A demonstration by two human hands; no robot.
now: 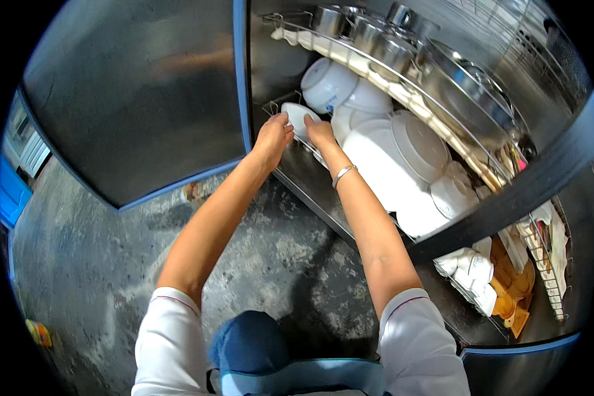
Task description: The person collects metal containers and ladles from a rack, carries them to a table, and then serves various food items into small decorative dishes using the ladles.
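Observation:
A small white dish (298, 119), apparently a bowl, is at the left end of the lower wire rack in a metal cabinet. My left hand (274, 138) grips its left edge, while my right hand (319, 131) has its right side, thumb on top. Fingers hide part of the dish. Just behind it a larger white bowl (326, 84) lies tipped on its side. White plates (371, 153) and a translucent round lid or dish (420, 143) lean to the right of my right hand.
Steel pots (373, 37) and a mesh strainer (445, 79) crowd the upper wire shelf. The cabinet door (143, 109) stands open at left. A dark post (515, 188) divides off white cups (470, 272) and an orange tray (512, 282). Below is a stained concrete floor (257, 252).

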